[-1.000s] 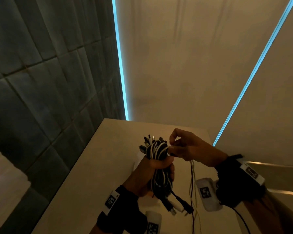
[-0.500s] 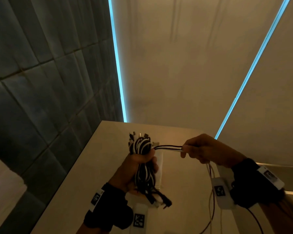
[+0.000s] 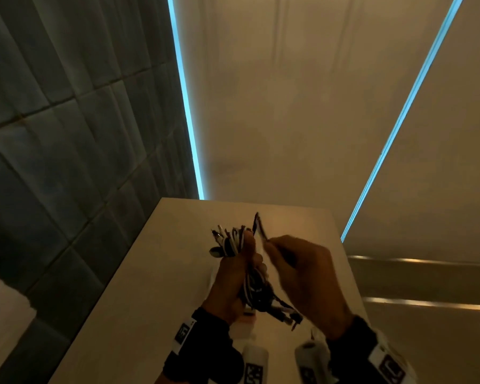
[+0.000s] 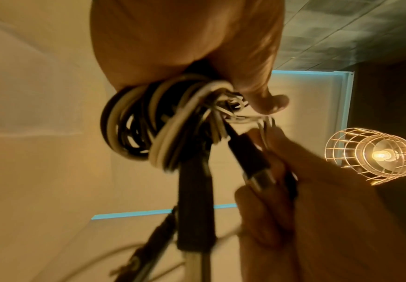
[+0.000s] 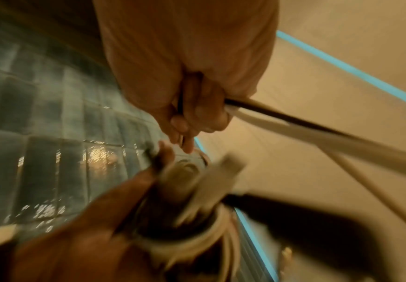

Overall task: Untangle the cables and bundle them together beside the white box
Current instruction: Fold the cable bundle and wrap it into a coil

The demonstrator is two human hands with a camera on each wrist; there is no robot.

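Observation:
A bundle of black and white cables [image 3: 233, 242] stands upright in my left hand [image 3: 230, 284], which grips it around the middle above the table. The cable ends stick out of the top and several plugs [image 3: 286, 314] dangle below. Close to its right, my right hand [image 3: 297, 270] pinches a black-and-white pair of strands [image 3: 259, 225] that arches up beside the top of the bundle. The right wrist view shows that pair [image 5: 293, 126] running taut from my curled fingers [image 5: 197, 114]. The coils [image 4: 148, 124] fill the left wrist view. The white box is mostly hidden under my hands.
The beige table [image 3: 150, 286] runs away from me to a beige wall with two blue light strips [image 3: 186, 106]. A dark tiled wall [image 3: 67, 162] borders the table's left edge. A wire-cage lamp [image 4: 375, 156] glows in the left wrist view.
My right hand first drew the pair of strands out to the right of the bundle, then swung back in close, so the strands now arch up beside the top. The left hand kept its grip.

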